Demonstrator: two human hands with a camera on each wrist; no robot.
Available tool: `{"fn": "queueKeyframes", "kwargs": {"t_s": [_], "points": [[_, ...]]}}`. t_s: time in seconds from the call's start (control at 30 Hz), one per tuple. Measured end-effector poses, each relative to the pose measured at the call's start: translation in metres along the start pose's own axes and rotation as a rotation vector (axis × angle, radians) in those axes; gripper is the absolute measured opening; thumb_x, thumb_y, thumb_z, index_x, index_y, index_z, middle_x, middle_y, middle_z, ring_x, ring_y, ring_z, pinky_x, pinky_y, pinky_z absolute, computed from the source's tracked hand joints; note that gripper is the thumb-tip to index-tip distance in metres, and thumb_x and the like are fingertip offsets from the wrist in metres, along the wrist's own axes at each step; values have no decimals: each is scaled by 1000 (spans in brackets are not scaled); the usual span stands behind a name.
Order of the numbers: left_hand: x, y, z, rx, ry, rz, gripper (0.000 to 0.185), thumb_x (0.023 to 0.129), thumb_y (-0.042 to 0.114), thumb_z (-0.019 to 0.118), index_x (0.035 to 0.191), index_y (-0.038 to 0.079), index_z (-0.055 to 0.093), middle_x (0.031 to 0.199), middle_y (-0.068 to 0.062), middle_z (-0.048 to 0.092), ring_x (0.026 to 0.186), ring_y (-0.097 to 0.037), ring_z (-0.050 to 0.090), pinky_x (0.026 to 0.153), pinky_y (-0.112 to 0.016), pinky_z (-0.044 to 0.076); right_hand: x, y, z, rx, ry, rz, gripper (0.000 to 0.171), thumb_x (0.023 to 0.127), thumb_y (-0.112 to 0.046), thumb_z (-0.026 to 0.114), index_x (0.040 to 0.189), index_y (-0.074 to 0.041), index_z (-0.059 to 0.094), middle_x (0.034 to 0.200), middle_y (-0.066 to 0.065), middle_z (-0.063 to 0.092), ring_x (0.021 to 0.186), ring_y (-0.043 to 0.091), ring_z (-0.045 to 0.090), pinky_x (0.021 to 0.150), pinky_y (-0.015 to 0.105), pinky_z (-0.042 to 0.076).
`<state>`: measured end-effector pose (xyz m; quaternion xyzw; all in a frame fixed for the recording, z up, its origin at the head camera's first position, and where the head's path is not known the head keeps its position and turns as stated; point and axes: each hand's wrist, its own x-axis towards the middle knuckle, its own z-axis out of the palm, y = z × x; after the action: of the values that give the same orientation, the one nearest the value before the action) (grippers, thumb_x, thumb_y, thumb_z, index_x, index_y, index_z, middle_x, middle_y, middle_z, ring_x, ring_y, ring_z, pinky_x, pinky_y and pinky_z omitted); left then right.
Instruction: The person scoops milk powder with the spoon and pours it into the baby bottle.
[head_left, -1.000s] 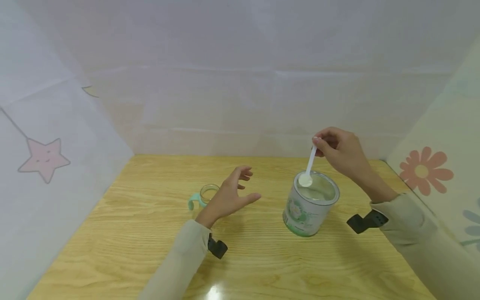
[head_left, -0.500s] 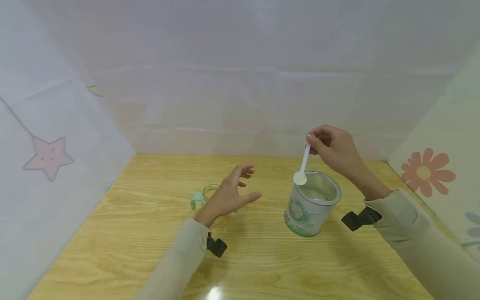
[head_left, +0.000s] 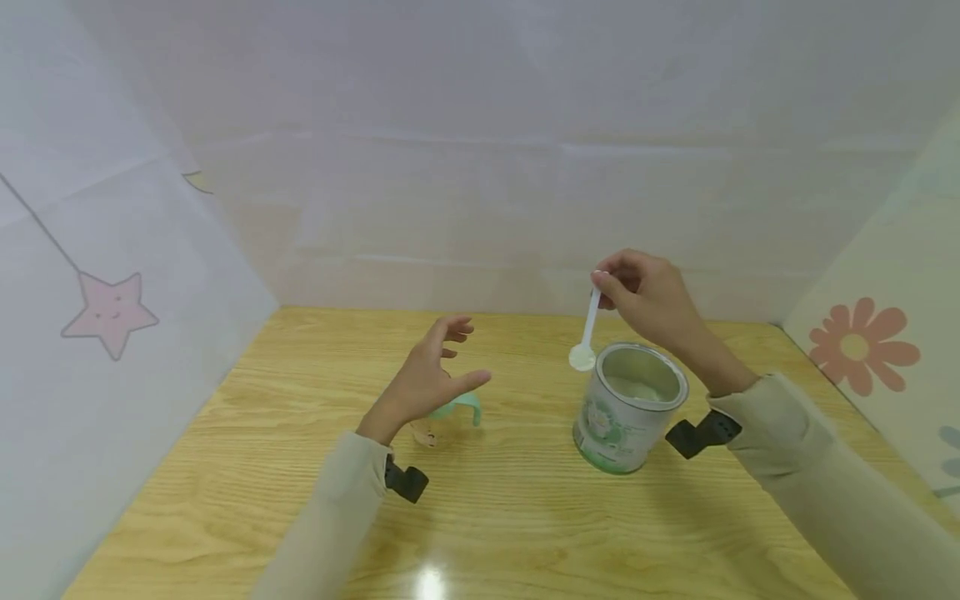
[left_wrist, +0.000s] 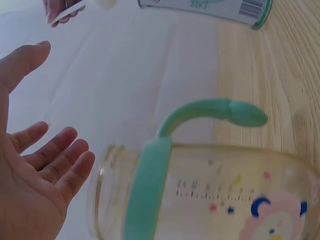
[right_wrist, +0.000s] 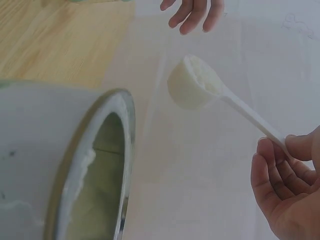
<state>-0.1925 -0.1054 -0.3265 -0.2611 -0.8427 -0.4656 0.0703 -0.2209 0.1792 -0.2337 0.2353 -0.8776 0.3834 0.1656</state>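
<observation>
My right hand (head_left: 648,296) pinches the end of a white measuring scoop's handle (right_wrist: 255,117). The scoop's bowl (right_wrist: 192,85) is filled with pale powder and hangs just left of the tin's rim. The open milk powder tin (head_left: 618,437), white and green, stands on the table below that hand, with powder inside. My left hand (head_left: 420,379) is held open over a clear baby bottle (left_wrist: 220,192) with mint-green handles, thumb and fingers apart. In the left wrist view the bottle has no cap and shows a measuring scale and a printed animal. In the head view this hand hides most of it.
The wooden table (head_left: 487,517) runs back to a white cloth backdrop (head_left: 525,208). Cloth sides with a printed star (head_left: 111,315) and flower (head_left: 862,346) flank it. A dark wrist camera (head_left: 705,432) sits on each sleeve.
My right hand has carried the filled scoop left, from over the tin's mouth to beyond its rim. My left hand has shifted slightly left, covering more of the bottle.
</observation>
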Motion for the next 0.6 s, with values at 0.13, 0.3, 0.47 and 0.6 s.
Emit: {"fn": "queueKeyframes", "kwargs": {"t_s": [0.13,0.3,0.47,0.6], "points": [[-4,-6,-8,5,0,-31,75,84,22,74,144,7,30,138,-13,44,125,-30,43,101,-48,42,1,-2,4,16,-10,12,17,96,-11,56,99,4,63,85,19,68,62,-4,59,59,13,49],[-11,-11,-18,13,-7,-59,77,83,23,75,144,8,30,140,-12,43,126,-30,43,102,-47,40,3,-3,9,31,-32,30,19,96,-12,56,101,5,63,87,19,68,63,-2,59,61,13,50],[-17,-21,-26,15,-24,-77,78,84,27,74,145,10,29,140,-12,43,127,-30,41,104,-49,38,5,-4,15,36,-44,40,18,96,-12,56,101,4,63,86,19,68,63,-2,59,62,14,50],[-22,-30,-30,10,-42,-93,80,83,31,74,146,10,29,141,-12,42,128,-31,40,104,-52,37,7,-7,21,58,-49,42,17,96,-11,57,100,5,62,86,19,68,63,-1,59,62,15,51]]}}
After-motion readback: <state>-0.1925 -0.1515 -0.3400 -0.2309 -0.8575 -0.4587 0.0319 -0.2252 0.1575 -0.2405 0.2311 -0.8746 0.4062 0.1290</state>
